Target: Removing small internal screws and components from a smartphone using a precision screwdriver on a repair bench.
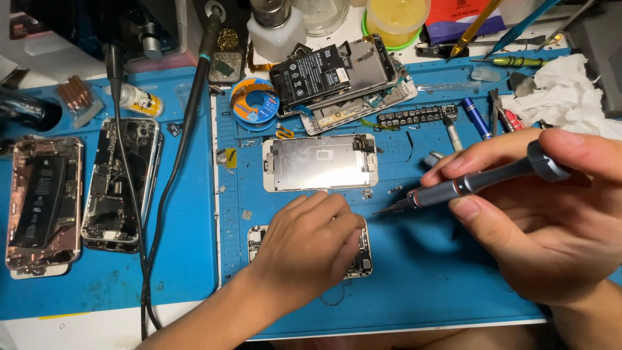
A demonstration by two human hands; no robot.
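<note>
My left hand point(311, 243) lies flat on the open phone point(359, 256), just below the screen panel point(319, 162) on the mat point(421, 279). My right hand point(544, 220) pinches the screwdriver point(466, 185), right of that panel.

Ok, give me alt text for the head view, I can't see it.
The left hand rests on an opened phone chassis on a blue work mat, while the right hand holds a grey precision screwdriver. A silver screen panel lies just beyond.

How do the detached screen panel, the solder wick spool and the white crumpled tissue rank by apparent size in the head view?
1. Screen panel
2. Crumpled tissue, partly cut off and behind the right hand, so unsure
3. Solder wick spool
</note>
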